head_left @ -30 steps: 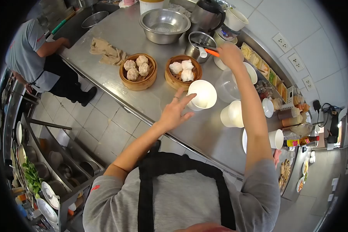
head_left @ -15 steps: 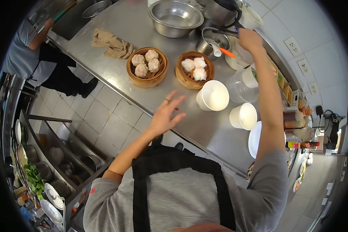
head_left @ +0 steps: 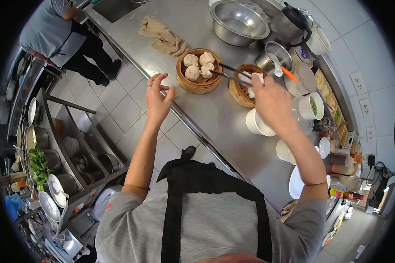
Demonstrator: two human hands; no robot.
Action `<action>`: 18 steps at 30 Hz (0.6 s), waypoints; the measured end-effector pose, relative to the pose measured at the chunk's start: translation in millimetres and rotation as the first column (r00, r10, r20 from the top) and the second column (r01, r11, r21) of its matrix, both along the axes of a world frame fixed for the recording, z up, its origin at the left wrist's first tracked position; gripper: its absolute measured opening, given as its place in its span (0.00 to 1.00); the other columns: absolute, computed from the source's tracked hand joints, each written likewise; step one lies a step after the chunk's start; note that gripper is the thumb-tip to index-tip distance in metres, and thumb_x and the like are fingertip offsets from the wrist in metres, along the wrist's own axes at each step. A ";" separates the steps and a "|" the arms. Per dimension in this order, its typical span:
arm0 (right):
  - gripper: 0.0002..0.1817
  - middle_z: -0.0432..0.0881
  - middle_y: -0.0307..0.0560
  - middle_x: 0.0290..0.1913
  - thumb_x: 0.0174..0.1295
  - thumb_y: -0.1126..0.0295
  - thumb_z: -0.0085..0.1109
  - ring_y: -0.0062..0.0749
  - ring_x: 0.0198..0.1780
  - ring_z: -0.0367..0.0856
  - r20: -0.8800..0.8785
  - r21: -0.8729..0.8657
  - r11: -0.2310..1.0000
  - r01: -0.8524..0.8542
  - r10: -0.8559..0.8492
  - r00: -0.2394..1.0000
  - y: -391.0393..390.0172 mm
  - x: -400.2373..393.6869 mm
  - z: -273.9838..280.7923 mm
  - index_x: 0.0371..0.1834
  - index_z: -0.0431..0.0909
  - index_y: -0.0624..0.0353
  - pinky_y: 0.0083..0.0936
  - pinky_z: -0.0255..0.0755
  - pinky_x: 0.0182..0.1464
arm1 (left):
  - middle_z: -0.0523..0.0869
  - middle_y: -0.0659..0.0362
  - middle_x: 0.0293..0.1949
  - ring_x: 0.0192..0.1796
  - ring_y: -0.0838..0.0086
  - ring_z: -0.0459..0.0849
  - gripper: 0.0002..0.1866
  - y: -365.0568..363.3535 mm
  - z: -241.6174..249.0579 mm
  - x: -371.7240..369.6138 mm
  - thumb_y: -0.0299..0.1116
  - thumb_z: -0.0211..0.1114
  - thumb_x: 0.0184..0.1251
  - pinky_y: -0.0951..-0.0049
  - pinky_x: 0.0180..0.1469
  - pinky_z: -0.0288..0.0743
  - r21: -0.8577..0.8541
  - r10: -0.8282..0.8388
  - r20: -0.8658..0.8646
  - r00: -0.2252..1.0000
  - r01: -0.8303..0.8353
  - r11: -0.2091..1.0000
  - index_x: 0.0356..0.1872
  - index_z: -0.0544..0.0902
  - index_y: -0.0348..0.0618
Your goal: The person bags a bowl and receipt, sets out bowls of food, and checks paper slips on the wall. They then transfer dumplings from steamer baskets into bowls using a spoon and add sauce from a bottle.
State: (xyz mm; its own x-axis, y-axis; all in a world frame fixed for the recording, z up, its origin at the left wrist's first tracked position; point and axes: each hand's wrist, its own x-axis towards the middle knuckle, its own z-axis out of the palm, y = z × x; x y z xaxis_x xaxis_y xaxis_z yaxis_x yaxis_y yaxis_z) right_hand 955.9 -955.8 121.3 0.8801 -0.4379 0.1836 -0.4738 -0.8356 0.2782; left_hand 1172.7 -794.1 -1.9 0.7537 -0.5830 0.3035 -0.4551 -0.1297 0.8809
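Note:
My right hand (head_left: 273,101) grips a pair of dark metal tongs (head_left: 232,78). Their spread tips reach over the right rim of a bamboo steamer (head_left: 198,90), right beside a dumpling (head_left: 207,70). Several pale, pleated dumplings sit in that steamer. Partly hidden under my right hand and the tongs, a second bamboo steamer (head_left: 238,93) holds white dumplings (head_left: 251,83). My left hand (head_left: 159,97) hovers by the table's front edge, left of the first steamer, with nothing in it, its fingers loosely bent and the thumb apart.
A crumpled brown cloth (head_left: 163,37) lies behind the steamers. Farther back stand a perforated steel bowl (head_left: 240,22) and a steel pot (head_left: 274,55) with an orange-handled utensil (head_left: 289,73). White paper tubs (head_left: 258,122) line the right side. Another person (head_left: 52,33) stands at far left.
My right hand has come from the back of the table with the tongs, now over the steamers. My left hand has shifted left and turned upward. The camera view has also shifted.

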 end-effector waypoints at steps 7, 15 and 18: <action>0.24 0.75 0.59 0.36 0.50 0.78 0.53 0.46 0.30 0.81 -0.105 0.044 0.988 0.146 -0.140 0.985 34.5 18.4 -17.1 0.53 0.69 0.70 0.32 0.77 0.29 | 0.71 0.50 0.56 0.42 0.70 0.79 0.18 4.0 -5.8 2.0 0.27 0.63 0.53 0.74 0.35 0.76 0.033 -0.005 -0.036 0.999 0.006 0.999 0.48 0.76 0.43; 0.17 0.77 0.57 0.32 0.51 0.74 0.54 0.43 0.31 0.81 -0.070 0.003 0.981 0.196 -0.196 0.978 35.2 47.4 -22.6 0.45 0.73 0.70 0.30 0.76 0.29 | 0.72 0.53 0.56 0.47 0.63 0.78 0.19 -21.9 -13.1 12.2 0.29 0.63 0.53 0.70 0.38 0.75 0.082 -0.134 0.077 0.988 0.128 0.988 0.48 0.76 0.44; 0.16 0.78 0.60 0.35 0.56 0.71 0.53 0.50 0.34 0.81 -0.075 0.205 0.948 0.244 -0.234 0.969 20.7 41.4 -23.7 0.46 0.73 0.69 0.38 0.75 0.36 | 0.73 0.53 0.55 0.46 0.62 0.78 0.20 -24.3 -14.0 12.9 0.29 0.64 0.51 0.69 0.41 0.75 0.131 -0.204 0.102 0.974 0.190 0.973 0.49 0.75 0.45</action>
State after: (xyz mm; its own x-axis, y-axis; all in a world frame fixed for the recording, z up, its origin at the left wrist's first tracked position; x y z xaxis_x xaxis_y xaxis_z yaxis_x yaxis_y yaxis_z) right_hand 997.3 -935.1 97.7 0.7504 -0.6606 0.0235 -0.6570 -0.7415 0.1360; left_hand 1185.6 -818.4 -15.9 0.5846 -0.7537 0.3001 -0.5790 -0.1285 0.8052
